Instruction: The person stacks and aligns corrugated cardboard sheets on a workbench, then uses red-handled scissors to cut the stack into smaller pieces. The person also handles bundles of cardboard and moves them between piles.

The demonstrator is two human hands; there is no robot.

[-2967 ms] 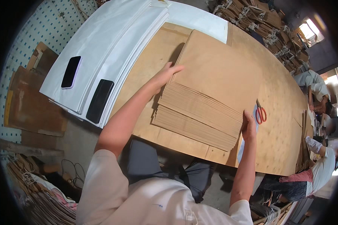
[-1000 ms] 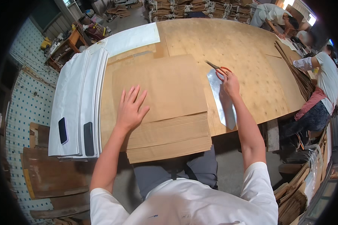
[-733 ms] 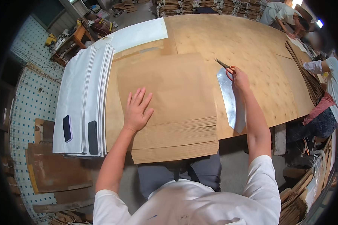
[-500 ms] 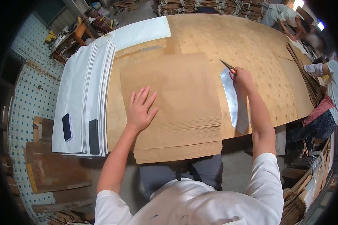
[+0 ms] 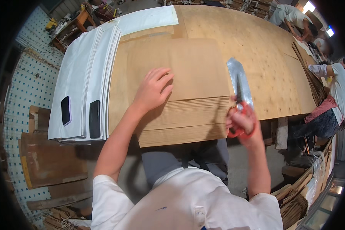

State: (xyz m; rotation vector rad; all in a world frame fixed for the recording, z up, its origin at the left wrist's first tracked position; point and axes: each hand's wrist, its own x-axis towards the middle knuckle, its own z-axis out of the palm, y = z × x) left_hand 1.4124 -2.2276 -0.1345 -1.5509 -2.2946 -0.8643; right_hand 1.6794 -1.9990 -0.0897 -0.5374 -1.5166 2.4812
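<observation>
A stack of brown kraft paper sheets (image 5: 180, 73) lies before me, its near edges fanned out in steps. My left hand (image 5: 154, 90) rests on the stack with its fingers loosely bent and nothing visible in them. Beside the stack's right edge, my right hand (image 5: 240, 122) is closed on red-handled scissors (image 5: 241, 107), somewhat blurred. Their dark blades point away from me, over a shiny metal strip with angled ends (image 5: 238, 69). That strip lies on the wooden table to the right of the stack, and the hand and scissors cover its near part.
White sheets (image 5: 78, 69) are stacked on the table's left, with two phones (image 5: 66, 109) on top. A white panel (image 5: 149, 19) lies at the far left of the plywood table (image 5: 272, 76). People (image 5: 335, 88) work at the right edge, near brown sheets (image 5: 308, 73).
My right hand has brought the scissors nearer me, to the stack's right edge. My left hand has shifted right and its fingers have bent. The view has tilted slightly.
</observation>
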